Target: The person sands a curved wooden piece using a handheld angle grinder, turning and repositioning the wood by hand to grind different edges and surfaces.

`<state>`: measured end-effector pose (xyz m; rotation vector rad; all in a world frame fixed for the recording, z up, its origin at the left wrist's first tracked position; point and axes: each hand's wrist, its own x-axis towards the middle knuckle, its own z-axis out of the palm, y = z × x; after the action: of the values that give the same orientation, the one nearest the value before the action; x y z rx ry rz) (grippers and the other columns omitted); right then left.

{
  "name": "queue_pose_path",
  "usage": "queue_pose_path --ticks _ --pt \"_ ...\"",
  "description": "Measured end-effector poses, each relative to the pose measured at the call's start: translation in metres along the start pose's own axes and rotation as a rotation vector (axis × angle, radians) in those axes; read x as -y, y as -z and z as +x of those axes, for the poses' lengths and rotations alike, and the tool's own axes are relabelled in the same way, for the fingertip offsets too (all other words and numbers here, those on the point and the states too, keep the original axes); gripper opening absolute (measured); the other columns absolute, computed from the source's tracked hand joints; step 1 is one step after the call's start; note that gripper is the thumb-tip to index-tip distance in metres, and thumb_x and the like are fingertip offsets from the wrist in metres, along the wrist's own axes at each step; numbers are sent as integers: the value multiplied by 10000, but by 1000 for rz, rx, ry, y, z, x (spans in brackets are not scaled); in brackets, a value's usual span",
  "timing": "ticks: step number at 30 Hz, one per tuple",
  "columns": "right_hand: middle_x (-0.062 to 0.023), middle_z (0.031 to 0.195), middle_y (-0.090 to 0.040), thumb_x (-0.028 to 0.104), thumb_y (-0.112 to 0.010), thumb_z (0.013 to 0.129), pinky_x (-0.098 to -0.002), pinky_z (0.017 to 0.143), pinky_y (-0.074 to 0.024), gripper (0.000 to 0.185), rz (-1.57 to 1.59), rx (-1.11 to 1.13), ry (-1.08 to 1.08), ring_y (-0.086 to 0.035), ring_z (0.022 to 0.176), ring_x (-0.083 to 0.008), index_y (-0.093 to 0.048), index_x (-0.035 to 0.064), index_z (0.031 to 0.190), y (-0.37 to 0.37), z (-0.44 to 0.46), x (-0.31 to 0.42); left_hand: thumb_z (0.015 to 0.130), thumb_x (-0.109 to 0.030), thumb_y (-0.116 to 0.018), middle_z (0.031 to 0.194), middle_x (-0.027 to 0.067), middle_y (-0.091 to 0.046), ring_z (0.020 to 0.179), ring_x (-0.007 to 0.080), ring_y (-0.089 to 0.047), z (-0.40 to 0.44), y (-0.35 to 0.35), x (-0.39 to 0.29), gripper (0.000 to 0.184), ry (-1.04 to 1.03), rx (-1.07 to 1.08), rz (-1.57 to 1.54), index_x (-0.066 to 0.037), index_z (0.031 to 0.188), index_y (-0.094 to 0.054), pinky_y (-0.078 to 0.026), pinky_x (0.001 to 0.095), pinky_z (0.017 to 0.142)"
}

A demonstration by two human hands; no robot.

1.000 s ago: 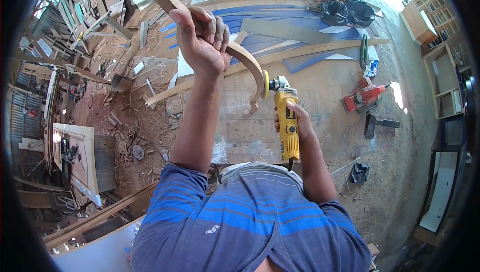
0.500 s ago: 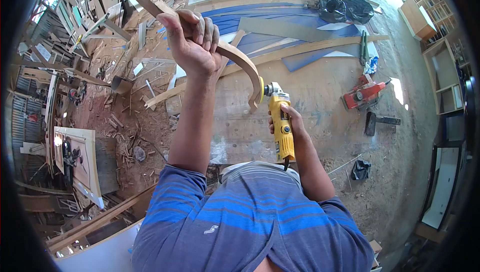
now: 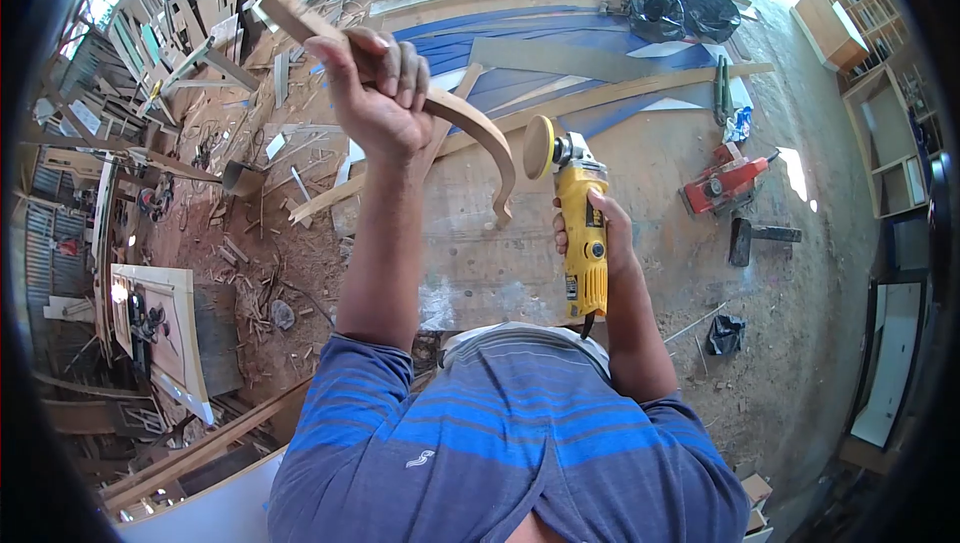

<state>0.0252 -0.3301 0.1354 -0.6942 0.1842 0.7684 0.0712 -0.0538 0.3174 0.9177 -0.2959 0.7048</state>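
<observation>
My left hand is wrapped round a curved wooden furniture leg, holding it up over the workbench. The leg's square end sticks out past my thumb, and its slim, hooked end hangs down toward the middle of the view. In my right hand is a yellow angle grinder, gripped round its body with the cord leaving at the bottom. A round yellow sanding disc is fitted on its head. The disc stands a short way right of the leg, apart from it.
Wooden strips and a long board lie over blue sheeting on the worktop. To the right are a red power planer, a hammer and black plastic bags. Scrap wood litters the floor at left.
The grinder has moved right, and its disc has come away from the leg, tilting so more of its face shows. My left hand and the leg have shifted slightly left.
</observation>
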Motion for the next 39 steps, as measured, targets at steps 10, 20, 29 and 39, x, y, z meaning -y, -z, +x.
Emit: queue_pose_path --ticks 10,20,29,39 --pt "-142 836 -696 485 -640 956 -386 653 -598 498 -77 -224 119 -702 670 -246 -638 20 1132 56 -15 0 1068 -463 -612 917 55 -702 784 172 -674 -15 98 19 404 135 -84 215 -63 1091 -667 -566 304 800" --pt "-142 828 -704 458 -655 961 -391 636 -614 475 -42 -294 165 -715 654 -258 -640 7 1108 67 -35 7 1059 -332 -665 960 181 -727 824 258 -773 -101 148 122 393 648 -17 670 15 1200 -549 -642 351 734" --pt "-134 821 -709 465 -649 962 -378 628 -619 461 -41 -315 227 -710 643 -246 -658 7 1009 71 -48 17 989 -562 -698 736 48 -640 560 122 -657 -125 90 97 573 1060 39 530 -10 1120 -618 -528 254 499" --pt "-125 828 -703 466 -641 966 -381 643 -618 446 -110 -343 215 -714 671 -230 -650 24 1031 62 -50 14 1056 -537 -595 778 85 -665 616 182 -675 -176 99 102 588 1296 32 308 19 1248 -565 -550 298 578"
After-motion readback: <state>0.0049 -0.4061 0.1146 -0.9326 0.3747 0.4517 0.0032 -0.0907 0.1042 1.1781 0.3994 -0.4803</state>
